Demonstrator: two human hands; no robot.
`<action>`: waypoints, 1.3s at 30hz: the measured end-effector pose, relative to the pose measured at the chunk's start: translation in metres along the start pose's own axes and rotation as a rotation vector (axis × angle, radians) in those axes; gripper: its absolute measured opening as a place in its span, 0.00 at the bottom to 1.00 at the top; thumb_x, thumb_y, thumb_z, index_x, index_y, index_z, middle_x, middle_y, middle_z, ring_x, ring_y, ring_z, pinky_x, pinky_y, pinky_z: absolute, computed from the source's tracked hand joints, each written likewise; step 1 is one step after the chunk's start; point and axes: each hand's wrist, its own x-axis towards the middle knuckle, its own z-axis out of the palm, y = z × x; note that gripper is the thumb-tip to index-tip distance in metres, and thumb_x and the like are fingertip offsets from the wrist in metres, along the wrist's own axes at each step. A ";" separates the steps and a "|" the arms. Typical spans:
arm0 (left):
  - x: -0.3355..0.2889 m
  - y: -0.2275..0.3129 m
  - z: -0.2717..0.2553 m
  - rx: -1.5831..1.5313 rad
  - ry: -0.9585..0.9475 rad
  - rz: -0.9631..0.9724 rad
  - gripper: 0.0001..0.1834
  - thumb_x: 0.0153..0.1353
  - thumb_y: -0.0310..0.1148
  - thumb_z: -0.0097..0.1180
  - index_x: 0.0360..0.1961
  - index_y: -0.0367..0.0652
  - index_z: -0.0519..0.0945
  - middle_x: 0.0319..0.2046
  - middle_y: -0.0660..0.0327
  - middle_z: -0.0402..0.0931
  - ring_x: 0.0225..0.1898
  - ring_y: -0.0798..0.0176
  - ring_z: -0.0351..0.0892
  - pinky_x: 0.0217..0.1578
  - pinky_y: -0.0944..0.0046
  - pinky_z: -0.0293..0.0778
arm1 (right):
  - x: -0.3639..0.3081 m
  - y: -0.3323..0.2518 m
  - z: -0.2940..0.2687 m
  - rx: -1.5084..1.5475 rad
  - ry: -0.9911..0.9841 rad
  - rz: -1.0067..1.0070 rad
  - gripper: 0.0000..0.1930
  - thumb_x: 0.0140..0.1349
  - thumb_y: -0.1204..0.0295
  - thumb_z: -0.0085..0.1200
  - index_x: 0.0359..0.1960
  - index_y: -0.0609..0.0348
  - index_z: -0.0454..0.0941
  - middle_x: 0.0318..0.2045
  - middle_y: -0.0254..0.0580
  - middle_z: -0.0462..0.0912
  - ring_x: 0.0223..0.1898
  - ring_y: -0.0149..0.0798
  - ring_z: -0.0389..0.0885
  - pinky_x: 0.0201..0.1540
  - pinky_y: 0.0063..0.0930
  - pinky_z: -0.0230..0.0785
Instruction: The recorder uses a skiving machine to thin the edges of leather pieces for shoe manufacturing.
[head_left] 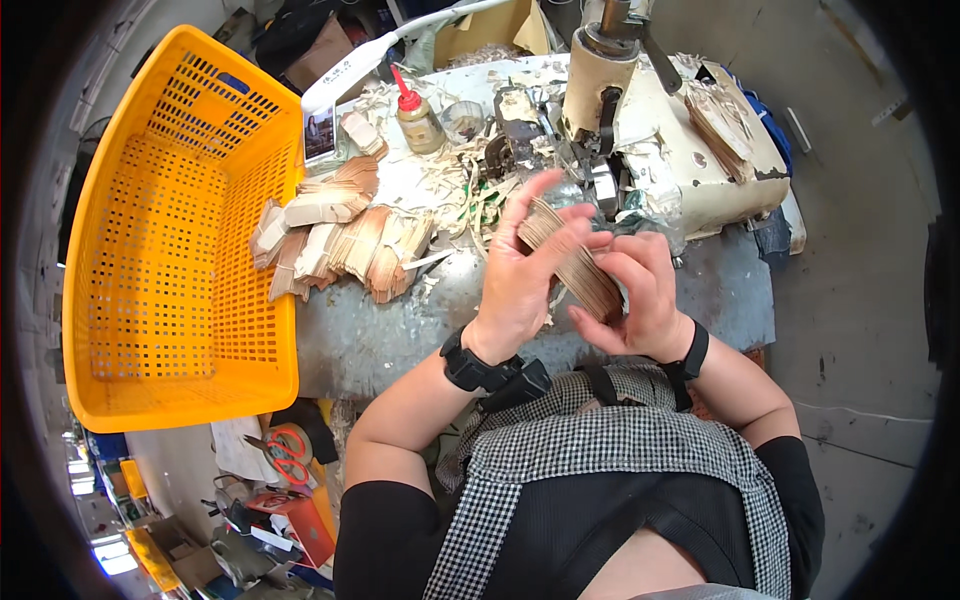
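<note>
Smudged tabletop (350, 345), ridged brown stack (590, 284)

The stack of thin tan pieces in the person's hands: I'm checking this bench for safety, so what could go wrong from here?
The stack of thin tan pieces could slip or fan apart if the left hand or right hand eases off. Both hands are close to the cream machine, so a knuckle might knock it. Dropped pieces might get lost among the pale scraps.
</note>
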 end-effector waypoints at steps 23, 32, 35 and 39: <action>0.029 0.050 -0.047 1.119 -0.038 0.198 0.21 0.64 0.30 0.54 0.58 0.38 0.73 0.44 0.61 0.77 0.44 0.72 0.77 0.45 0.71 0.74 | -0.018 0.011 -0.019 0.276 -0.025 0.569 0.22 0.56 0.75 0.57 0.50 0.64 0.61 0.26 0.47 0.81 0.24 0.35 0.78 0.27 0.24 0.68; 0.174 0.062 -0.168 2.056 0.032 0.259 0.24 0.53 0.27 0.55 0.54 0.37 0.75 0.51 0.45 0.74 0.54 0.46 0.74 0.55 0.55 0.70 | -0.017 0.003 -0.025 0.449 -0.084 0.738 0.20 0.57 0.78 0.54 0.50 0.66 0.61 0.32 0.48 0.80 0.33 0.31 0.79 0.37 0.21 0.68; 0.198 0.056 -0.159 2.126 -0.014 -0.041 0.22 0.53 0.29 0.56 0.51 0.35 0.77 0.51 0.45 0.75 0.53 0.46 0.75 0.54 0.54 0.71 | -0.023 0.003 -0.027 0.480 -0.079 0.784 0.20 0.58 0.78 0.54 0.50 0.67 0.61 0.35 0.48 0.80 0.35 0.31 0.79 0.40 0.21 0.69; 0.222 0.056 -0.170 2.162 -0.018 -0.343 0.21 0.53 0.28 0.55 0.50 0.39 0.79 0.48 0.43 0.77 0.53 0.45 0.75 0.53 0.54 0.71 | -0.025 0.004 -0.025 0.519 -0.082 0.821 0.20 0.59 0.77 0.53 0.50 0.66 0.61 0.37 0.47 0.80 0.38 0.31 0.78 0.41 0.21 0.68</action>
